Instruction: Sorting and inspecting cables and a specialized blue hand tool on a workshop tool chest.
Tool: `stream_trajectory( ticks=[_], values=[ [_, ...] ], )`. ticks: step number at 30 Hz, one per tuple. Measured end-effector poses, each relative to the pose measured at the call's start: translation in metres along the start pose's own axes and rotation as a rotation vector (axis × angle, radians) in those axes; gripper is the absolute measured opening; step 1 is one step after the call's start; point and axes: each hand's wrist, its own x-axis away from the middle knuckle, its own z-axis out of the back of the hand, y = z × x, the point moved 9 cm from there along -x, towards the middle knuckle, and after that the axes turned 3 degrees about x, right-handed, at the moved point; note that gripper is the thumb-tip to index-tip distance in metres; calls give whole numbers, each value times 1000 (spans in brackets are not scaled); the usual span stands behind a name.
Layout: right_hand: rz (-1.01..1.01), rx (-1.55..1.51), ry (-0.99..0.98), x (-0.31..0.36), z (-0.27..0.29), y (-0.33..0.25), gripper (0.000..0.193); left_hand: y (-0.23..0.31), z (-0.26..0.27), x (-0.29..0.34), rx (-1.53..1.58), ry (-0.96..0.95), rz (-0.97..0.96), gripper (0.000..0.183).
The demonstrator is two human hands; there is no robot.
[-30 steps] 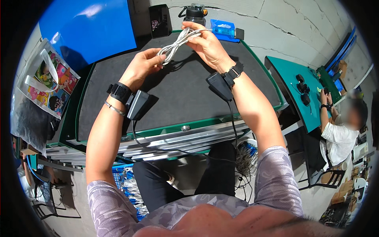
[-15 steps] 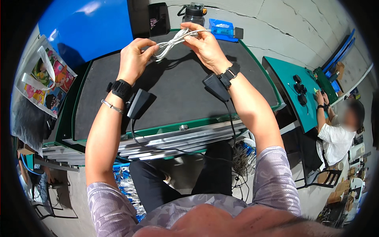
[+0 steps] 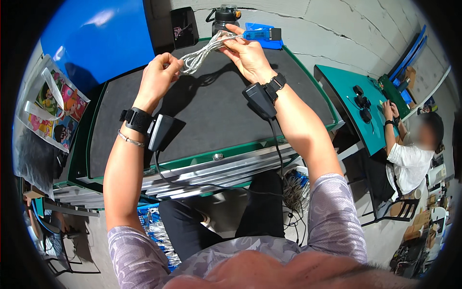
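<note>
A bundle of silvery-white cable (image 3: 204, 54) is stretched between my hands above the far part of the black-topped bench (image 3: 202, 115). My left hand (image 3: 160, 77) pinches its left end between thumb and fingers. Around the right end of the coils, my right hand (image 3: 244, 55) has its thumb and fingers closed. A translucent blue adapter with a dark connector (image 3: 260, 34) sticks out to the right of that hand, joined to the cable. Beneath the adapter lies a flat blue piece (image 3: 274, 44) at the bench's back edge.
At the back stand a black device with a screen (image 3: 184, 28) and a dark bottle (image 3: 225, 17). A blue panel (image 3: 98, 36) and a printed bag (image 3: 55, 108) are at left. Cords hang from boxes on my wrists. Rightward, a person (image 3: 411, 161) sits at a green table (image 3: 344, 101).
The cable bundle hangs wider and looser between my hands. My left hand has moved slightly left and down. The blue adapter has tilted up and shows more clearly.
</note>
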Motion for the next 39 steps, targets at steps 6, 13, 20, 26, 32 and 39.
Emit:
stream_trajectory(
  ticks=[6, 13, 20, 26, 32, 39],
  values=[
    [-4, 20, -44, -1, 0, -2, 43, -11, -17, 2, 234, -208, 117, 14],
    [-35, -46, -235, 4, -24, 8, 42, -24, -31, 18, 337, -306, 289, 29],
    [-372, -7, -123, 14, -18, 38, 25, -25, -13, 2, 332, -109, 186, 31],
    [-247, -123, -152, 26, -44, 30, 21, -11, -2, 2, 106, 32, 54, 30],
    [-51, 30, 2, 27, -38, 13, 20, 15, -13, 8, 94, -53, -25, 26],
    [-10, 41, 189, 15, -9, 12, 14, 27, -25, 11, 165, -111, -90, 29]
  ],
)
